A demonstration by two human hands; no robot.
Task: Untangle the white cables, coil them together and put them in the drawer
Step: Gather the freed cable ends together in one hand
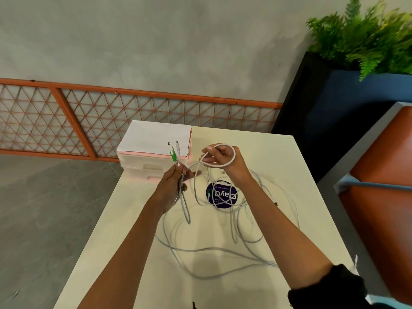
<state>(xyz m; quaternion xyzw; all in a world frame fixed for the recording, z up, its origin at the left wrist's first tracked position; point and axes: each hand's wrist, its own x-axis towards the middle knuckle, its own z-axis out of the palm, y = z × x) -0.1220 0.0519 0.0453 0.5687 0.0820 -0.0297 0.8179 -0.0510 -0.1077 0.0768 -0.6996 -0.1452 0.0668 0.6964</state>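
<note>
At far left, past the counter (267, 157) edge: orange lattice railing (66, 121) along the wall, grey floor (44, 208) below.

On the counter's far-left corner: pink-and-white drawer unit (142, 169), sheet of paper (153, 139) flat on top. Apparently shut, hard to confirm through the translucent fronts.

Just right of that, raised above the counter: left hand (172, 186), fingers (179, 167) curled and clamped on two cable runs. Sticking up past the fingertips: two plug ends (172, 155), one green-tagged, both overlapping the drawer unit in view.

Next over, also raised: right hand (223, 158), fingers (210, 150) curled tight on a loop (233, 155) of cable wrapped round the back of the hand. Between the two hands: one slack strand.

Below and right of the hands: rest of the white cables (214, 249), sprawled on the counter in loose overlapping loops, tangled. All on the counter or in hand.

Under the strands near the right wrist: round purple sticker (225, 198).

Lower right: black sleeve (327, 286) on the right forearm.

Far right, off the counter: dark planter (334, 103) with green plant (367, 41), orange chair (379, 208) just beside the counter edge.
</note>
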